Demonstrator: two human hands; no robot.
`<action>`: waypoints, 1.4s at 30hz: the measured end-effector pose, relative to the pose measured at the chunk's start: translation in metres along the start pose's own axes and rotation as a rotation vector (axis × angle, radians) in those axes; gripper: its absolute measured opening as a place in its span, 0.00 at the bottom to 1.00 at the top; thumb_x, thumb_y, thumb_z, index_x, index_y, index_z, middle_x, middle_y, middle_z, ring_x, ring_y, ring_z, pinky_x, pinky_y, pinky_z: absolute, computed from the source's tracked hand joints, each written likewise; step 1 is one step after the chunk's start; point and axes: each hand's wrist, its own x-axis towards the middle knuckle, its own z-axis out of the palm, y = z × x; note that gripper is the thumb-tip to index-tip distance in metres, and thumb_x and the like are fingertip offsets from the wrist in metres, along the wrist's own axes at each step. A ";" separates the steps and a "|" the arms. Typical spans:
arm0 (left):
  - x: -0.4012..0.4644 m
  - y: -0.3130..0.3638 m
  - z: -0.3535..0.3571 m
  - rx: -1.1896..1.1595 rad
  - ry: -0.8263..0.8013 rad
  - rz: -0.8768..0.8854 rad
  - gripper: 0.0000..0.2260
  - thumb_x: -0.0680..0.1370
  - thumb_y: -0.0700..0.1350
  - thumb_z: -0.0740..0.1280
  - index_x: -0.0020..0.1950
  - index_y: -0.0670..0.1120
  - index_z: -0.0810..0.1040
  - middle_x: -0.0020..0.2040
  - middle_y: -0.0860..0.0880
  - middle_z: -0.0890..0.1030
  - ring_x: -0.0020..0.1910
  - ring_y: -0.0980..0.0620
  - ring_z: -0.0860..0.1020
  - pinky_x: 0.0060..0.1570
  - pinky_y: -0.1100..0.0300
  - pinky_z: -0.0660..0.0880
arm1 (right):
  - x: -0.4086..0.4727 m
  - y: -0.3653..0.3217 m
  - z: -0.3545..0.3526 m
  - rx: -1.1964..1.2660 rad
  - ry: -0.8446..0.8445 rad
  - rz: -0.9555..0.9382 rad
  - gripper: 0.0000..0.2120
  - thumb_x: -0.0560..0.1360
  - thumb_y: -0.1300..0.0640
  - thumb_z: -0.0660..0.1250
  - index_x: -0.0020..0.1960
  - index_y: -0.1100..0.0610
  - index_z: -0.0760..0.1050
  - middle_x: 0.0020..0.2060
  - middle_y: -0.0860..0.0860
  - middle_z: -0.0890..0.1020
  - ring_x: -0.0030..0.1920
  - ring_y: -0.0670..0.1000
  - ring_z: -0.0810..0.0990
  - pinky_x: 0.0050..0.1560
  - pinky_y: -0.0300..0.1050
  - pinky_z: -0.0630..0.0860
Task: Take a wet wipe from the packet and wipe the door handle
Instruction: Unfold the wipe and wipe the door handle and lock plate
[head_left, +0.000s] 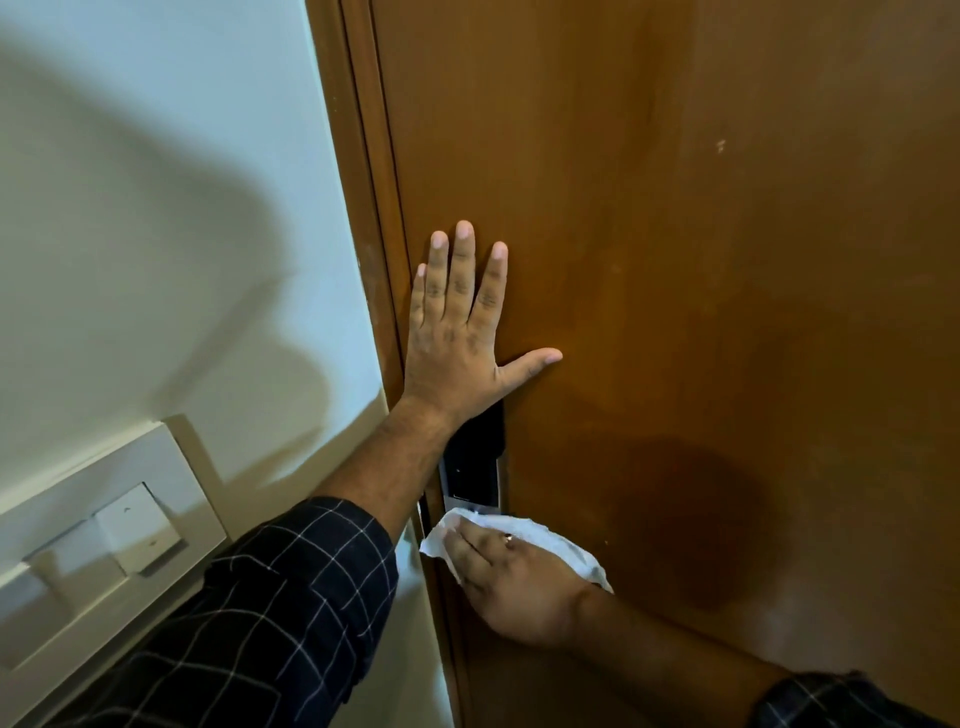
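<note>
Right hand (511, 582) with wet wipe (540, 543) on handle; left hand (454, 343) flat against door (675, 208).

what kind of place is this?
Probably indoors in a flat or hotel room, at a doorway: brown wooden door with an electronic lock, and a switch panel on a painted wall.

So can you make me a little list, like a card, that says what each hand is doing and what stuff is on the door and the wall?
left hand: flat on the door, fingers spread, holding nothing
right hand: pressing the wet wipe where the handle should be
wet wipe: white, crumpled, under the right hand
door: brown wood
lock panel: dark, between the two hands
door handle: hidden by the wipe and hand
switch plate: white, on the wall left of the door
sleeves: dark checked
wipe packet: not in view
</note>
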 end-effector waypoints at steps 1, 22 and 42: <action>0.000 0.000 0.000 0.000 0.002 -0.003 0.48 0.71 0.76 0.55 0.79 0.46 0.50 0.80 0.37 0.56 0.79 0.37 0.51 0.77 0.44 0.44 | -0.009 0.007 -0.001 -0.008 0.010 -0.037 0.24 0.81 0.57 0.49 0.75 0.64 0.58 0.76 0.63 0.60 0.76 0.61 0.59 0.74 0.51 0.59; -0.001 0.002 -0.001 0.024 0.002 0.004 0.47 0.71 0.76 0.55 0.79 0.45 0.52 0.79 0.36 0.57 0.79 0.37 0.53 0.77 0.42 0.47 | 0.049 -0.018 -0.004 0.448 -0.068 0.666 0.10 0.79 0.60 0.57 0.54 0.60 0.76 0.50 0.60 0.83 0.48 0.63 0.82 0.41 0.54 0.74; -0.001 0.001 -0.004 0.025 -0.023 -0.010 0.47 0.71 0.76 0.55 0.80 0.47 0.49 0.80 0.38 0.55 0.80 0.38 0.50 0.77 0.43 0.45 | -0.046 0.062 -0.021 -0.021 -0.330 -0.150 0.15 0.82 0.55 0.54 0.63 0.63 0.68 0.55 0.63 0.78 0.47 0.62 0.79 0.46 0.56 0.77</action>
